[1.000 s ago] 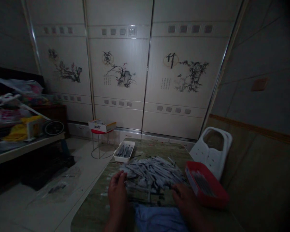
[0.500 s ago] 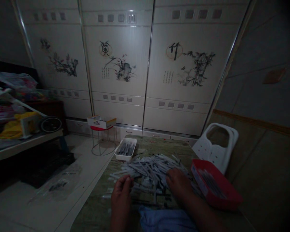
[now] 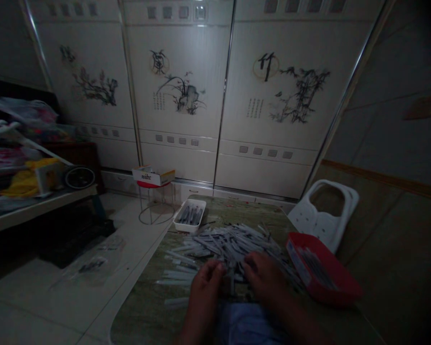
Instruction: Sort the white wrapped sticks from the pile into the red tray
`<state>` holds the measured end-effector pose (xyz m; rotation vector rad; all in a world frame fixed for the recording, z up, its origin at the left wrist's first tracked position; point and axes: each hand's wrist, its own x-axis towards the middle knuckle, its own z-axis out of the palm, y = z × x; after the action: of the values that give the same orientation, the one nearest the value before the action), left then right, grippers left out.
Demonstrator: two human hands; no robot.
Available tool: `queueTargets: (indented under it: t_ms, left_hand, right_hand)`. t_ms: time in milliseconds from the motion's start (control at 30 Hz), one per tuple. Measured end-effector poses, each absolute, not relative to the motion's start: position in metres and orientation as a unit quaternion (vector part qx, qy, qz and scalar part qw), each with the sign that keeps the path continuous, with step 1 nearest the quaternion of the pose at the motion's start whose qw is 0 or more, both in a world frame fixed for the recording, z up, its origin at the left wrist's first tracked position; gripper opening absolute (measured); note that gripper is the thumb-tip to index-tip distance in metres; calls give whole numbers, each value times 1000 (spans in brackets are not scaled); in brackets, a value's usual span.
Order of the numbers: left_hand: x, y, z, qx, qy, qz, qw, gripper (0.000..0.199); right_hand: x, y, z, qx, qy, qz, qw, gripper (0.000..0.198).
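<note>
A heap of thin, whitish and dark pen-like sticks [image 3: 233, 239] lies across the middle of the table [image 3: 136, 306]. At the heap's near edge is my left hand [image 3: 205, 283], its thumb and fingers pinched together; anything between them is too small and dim to make out. My right hand [image 3: 265, 277] is a short way to its right, over the sticks, with its fingers curled and their tips turned toward the left hand. What the right fingers hold, if anything, is hidden. Blue cloth [image 3: 249, 323] shows below, between my forearms.
A white tray [image 3: 177, 226] with dark sticks stands at the table's far left. The red basket [image 3: 345, 292] at the right holds more sticks. Beyond are white folded chairs [image 3: 339, 230], a red stool [image 3: 149, 184] bearing an open box [image 3: 145, 176], and a wardrobe [image 3: 187, 160].
My left hand has moved right, closer to my right hand, which has shifted only slightly. The camera's view has tilted a little.
</note>
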<state>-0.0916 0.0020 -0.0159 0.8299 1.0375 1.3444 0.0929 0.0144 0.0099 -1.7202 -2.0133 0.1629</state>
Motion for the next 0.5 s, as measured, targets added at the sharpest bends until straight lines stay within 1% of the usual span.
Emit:
queueTargets:
  t_ms: [100, 200, 267, 367, 500]
  left_hand:
    - [-77, -2, -17, 357, 389, 565, 634, 45]
    - [-78, -1, -18, 353, 391, 579, 623, 39]
    - [-84, 1, -18, 332, 419, 593, 603, 41]
    - [-97, 5, -17, 280, 446, 620, 581, 43]
    - [-106, 11, -19, 232, 449, 642, 576, 45]
  right_hand:
    - [72, -4, 14, -590, -759, 90, 260, 18]
    - [68, -9, 15, -552, -764, 143, 301, 18]
    - [81, -1, 13, -574, -740, 146, 318, 22]
    - [115, 17, 9, -633, -693, 120, 323, 29]
    - [152, 37, 1, -680, -665, 98, 293, 26]
